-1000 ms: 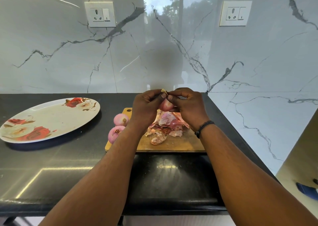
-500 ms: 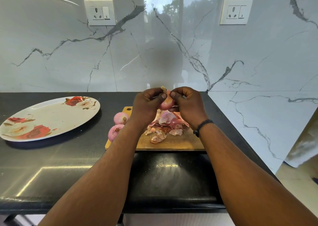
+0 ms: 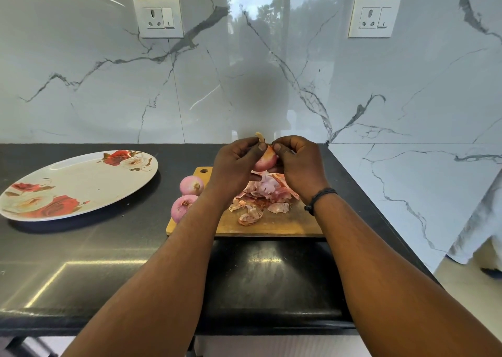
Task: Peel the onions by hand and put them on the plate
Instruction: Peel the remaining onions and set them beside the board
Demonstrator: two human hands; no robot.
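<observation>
In the head view, both hands hold one onion above the cutting board — left hand and right hand curled around it, fingertips pinching near its dry tip. It is likely firm but slippery, its skin papery (take it at the loose tip). No writing is readable.

Glossy white marble wall, grey veins, reflects window light. Two white sockets: left, right. Black polished bench. Pale floor at right.
</observation>
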